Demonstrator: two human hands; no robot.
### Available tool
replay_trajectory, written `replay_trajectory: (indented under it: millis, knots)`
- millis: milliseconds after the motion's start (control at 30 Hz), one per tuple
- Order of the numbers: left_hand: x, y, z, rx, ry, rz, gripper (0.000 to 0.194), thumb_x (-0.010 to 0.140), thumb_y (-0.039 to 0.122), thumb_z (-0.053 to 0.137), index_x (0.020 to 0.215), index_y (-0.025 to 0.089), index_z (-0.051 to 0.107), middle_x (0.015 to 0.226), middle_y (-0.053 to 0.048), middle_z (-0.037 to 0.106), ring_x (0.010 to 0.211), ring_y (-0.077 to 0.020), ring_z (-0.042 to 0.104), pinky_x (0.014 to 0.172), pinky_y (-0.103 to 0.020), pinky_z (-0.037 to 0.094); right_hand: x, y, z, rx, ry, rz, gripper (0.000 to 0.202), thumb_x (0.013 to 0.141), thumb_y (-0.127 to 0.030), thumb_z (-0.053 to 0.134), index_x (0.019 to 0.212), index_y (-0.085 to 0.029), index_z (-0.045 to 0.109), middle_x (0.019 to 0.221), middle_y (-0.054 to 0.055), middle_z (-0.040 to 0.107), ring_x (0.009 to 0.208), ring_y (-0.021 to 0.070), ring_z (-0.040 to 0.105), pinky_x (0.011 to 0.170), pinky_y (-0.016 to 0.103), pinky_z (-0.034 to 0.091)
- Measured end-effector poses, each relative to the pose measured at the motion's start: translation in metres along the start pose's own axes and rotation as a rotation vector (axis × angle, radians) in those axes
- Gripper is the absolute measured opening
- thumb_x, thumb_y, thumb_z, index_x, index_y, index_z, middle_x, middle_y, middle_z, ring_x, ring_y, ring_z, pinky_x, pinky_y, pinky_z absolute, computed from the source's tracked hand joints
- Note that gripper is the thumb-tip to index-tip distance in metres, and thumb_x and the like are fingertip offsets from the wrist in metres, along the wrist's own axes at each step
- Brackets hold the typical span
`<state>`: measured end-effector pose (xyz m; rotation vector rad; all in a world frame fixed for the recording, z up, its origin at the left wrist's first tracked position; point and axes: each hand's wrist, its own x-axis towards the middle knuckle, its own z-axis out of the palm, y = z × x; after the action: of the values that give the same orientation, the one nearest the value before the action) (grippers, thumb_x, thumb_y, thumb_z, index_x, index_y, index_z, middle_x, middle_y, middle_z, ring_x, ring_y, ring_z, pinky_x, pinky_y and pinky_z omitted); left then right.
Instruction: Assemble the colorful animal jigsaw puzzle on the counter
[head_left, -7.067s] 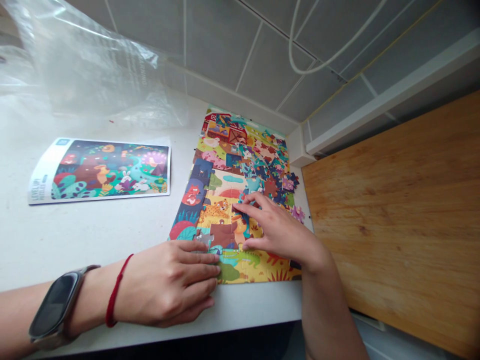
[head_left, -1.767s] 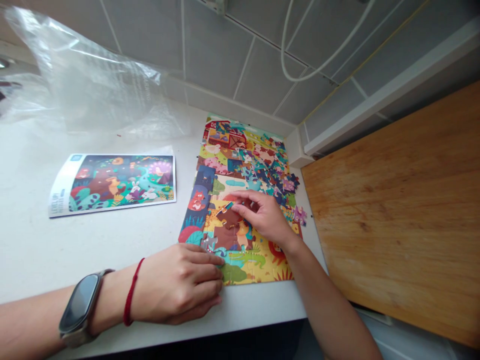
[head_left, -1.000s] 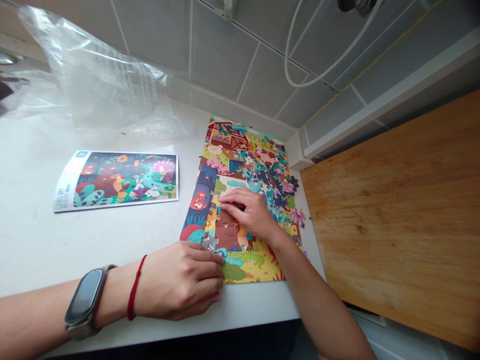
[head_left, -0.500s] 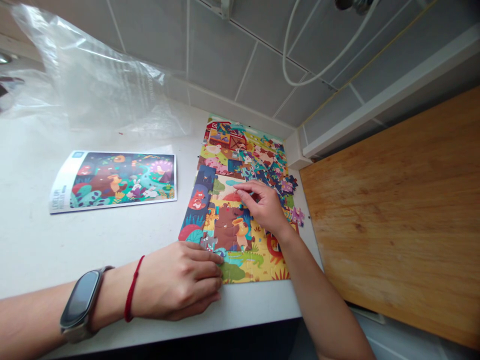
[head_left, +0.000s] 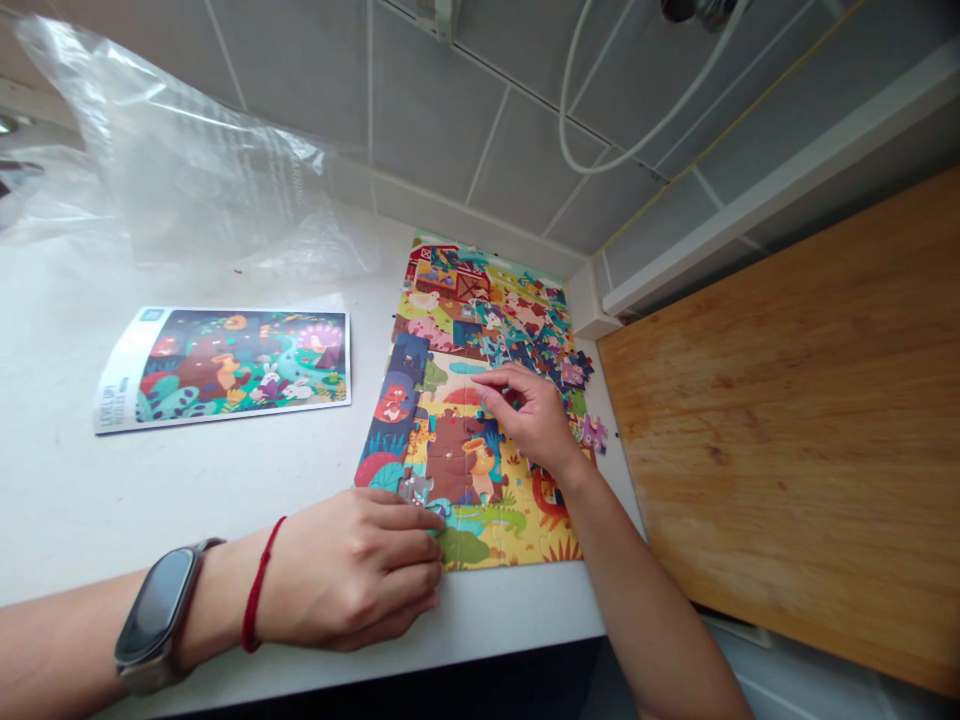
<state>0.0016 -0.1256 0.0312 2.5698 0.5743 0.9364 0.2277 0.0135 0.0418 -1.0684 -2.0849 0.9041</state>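
Observation:
My left hand [head_left: 360,570] lies at the lower left corner of the puzzle, palm down. Its fingers are bent and pressed together, with the tips by a small bluish piece; whatever lies under them is hidden. Over the middle of the puzzle, my right hand [head_left: 529,410] has thumb and forefinger in a pinch; I cannot make out anything between them. A joined block of pieces [head_left: 452,455] with a brown bear and a yellow animal lies below that hand. On the left is a joined strip [head_left: 393,402] with a red fox. Beneath them spreads a yellow puzzle [head_left: 480,553] of animals.
Loose puzzle pieces [head_left: 536,355] are heaped at the upper right of the puzzle. A picture leaflet [head_left: 247,370] lies on the white counter [head_left: 225,470] to the left. Clear plastic packaging [head_left: 202,190] stands behind it. A wooden board [head_left: 787,420] is on the right, near the tiled wall [head_left: 435,110].
The camera view has shifted slightly. Both hands keep the same pose and place over the puzzle, and no piece has visibly moved.

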Motion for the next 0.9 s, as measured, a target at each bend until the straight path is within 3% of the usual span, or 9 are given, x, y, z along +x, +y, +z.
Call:
replay_trajectory:
  millis: [100, 167, 267, 400, 500, 700, 900]
  knots:
    - [-0.001, -0.001, -0.001, 0.082, 0.080, -0.050, 0.013, 0.103, 0.018, 0.058, 0.101, 0.018, 0.070, 0.102, -0.007, 0.081, 0.113, -0.0257, 0.074, 0.096, -0.034, 0.058, -0.002, -0.003, -0.004, -0.024, -0.102, -0.056, 0.002, 0.092, -0.024, 0.079, 0.094, -0.024, 0.079, 0.093, 0.003, 0.075, 0.087, 0.0188, 0.069, 0.076, 0.032, 0.054]
    - [-0.002, -0.004, 0.000, 0.145, 0.111, -0.106, 0.013, 0.103, 0.018, 0.058, 0.106, 0.018, 0.071, 0.116, -0.006, 0.080, 0.124, -0.0278, 0.070, 0.103, -0.037, 0.055, -0.003, -0.005, -0.006, -0.051, -0.207, -0.079, 0.008, 0.088, -0.022, 0.084, 0.090, -0.024, 0.077, 0.092, 0.002, 0.072, 0.088, 0.0183, 0.068, 0.080, 0.032, 0.054]
    - [-0.003, -0.009, 0.003, 0.229, 0.091, -0.173, 0.023, 0.105, 0.020, 0.056, 0.122, 0.016, 0.071, 0.135, -0.007, 0.075, 0.133, -0.0289, 0.065, 0.113, -0.040, 0.051, -0.004, -0.007, -0.006, -0.122, -0.328, -0.058, 0.013, 0.087, -0.019, 0.086, 0.084, -0.023, 0.074, 0.090, 0.001, 0.069, 0.085, 0.0167, 0.066, 0.078, 0.030, 0.052]
    - [-0.006, -0.012, 0.006, 0.277, 0.067, -0.209, 0.026, 0.106, 0.022, 0.055, 0.125, 0.017, 0.071, 0.137, -0.007, 0.074, 0.132, -0.0266, 0.067, 0.117, -0.041, 0.049, -0.004, -0.009, -0.005, -0.196, -0.370, -0.062, 0.018, 0.089, -0.019, 0.085, 0.079, -0.021, 0.070, 0.084, 0.000, 0.069, 0.082, 0.0165, 0.064, 0.077, 0.030, 0.048]
    - [-0.007, -0.013, 0.007, 0.282, 0.053, -0.207, 0.024, 0.107, 0.022, 0.053, 0.121, 0.018, 0.073, 0.137, -0.006, 0.074, 0.128, -0.0244, 0.070, 0.118, -0.040, 0.049, -0.003, -0.006, -0.009, -0.179, -0.316, -0.057, 0.017, 0.093, -0.023, 0.081, 0.080, -0.022, 0.070, 0.082, 0.000, 0.069, 0.079, 0.0166, 0.063, 0.074, 0.030, 0.048]
    - [-0.008, -0.013, 0.007, 0.282, 0.013, -0.188, 0.026, 0.107, 0.022, 0.052, 0.122, 0.017, 0.073, 0.141, -0.010, 0.071, 0.135, -0.0277, 0.066, 0.117, -0.043, 0.051, -0.003, 0.002, -0.019, -0.095, -0.007, -0.028, 0.021, 0.098, -0.037, 0.073, 0.083, -0.024, 0.071, 0.078, 0.000, 0.068, 0.068, 0.0160, 0.059, 0.067, 0.031, 0.048]
    - [-0.010, -0.014, 0.009, 0.320, -0.023, -0.267, 0.034, 0.105, 0.032, 0.057, 0.133, 0.017, 0.069, 0.151, -0.012, 0.064, 0.142, -0.0337, 0.059, 0.123, -0.051, 0.045, -0.003, -0.002, -0.017, -0.081, 0.044, -0.034, 0.022, 0.099, -0.039, 0.070, 0.084, -0.024, 0.072, 0.076, 0.000, 0.068, 0.066, 0.0158, 0.059, 0.065, 0.030, 0.049]
